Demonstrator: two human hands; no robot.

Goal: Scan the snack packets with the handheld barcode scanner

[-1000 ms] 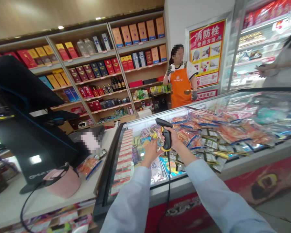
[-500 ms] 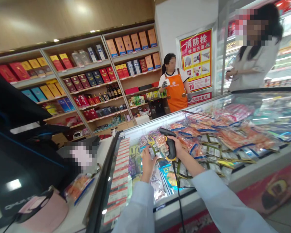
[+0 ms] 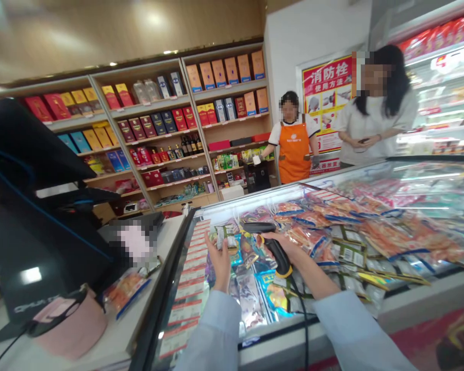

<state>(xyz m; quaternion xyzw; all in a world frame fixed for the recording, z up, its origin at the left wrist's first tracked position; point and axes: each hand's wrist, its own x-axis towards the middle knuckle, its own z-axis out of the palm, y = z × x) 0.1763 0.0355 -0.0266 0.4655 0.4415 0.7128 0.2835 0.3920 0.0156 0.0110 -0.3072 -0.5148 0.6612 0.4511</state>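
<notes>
My left hand (image 3: pixel 219 264) pinches a small snack packet (image 3: pixel 225 237) between thumb and fingers, its barcode side showing. A black and yellow barcode scanner (image 3: pixel 279 255) is in my right hand (image 3: pixel 291 248), fingers wrapped round its grip. The scanner's head points left, towards the packet but apart from it. From the grip a black cable (image 3: pixel 304 319) runs down across the case edge. Below both hands lie bagged snacks in a glass-topped display case, among them a blue bag (image 3: pixel 272 293) and silvery packets (image 3: pixel 251 299).
Red price labels (image 3: pixel 185 288) line the case's left side. On the counter (image 3: pixel 119 340) at left are a black monitor (image 3: pixel 42 247), a pink visor cap (image 3: pixel 71 324) and a bagged snack (image 3: pixel 127 291). Two people (image 3: pixel 294 149) stand beyond the case, before shelves (image 3: pixel 154 111) of boxes.
My left hand has moved left, away from the scanner, and the packet's barcode now shows. The scanner has tilted leftward. The person in the orange apron has lowered an arm.
</notes>
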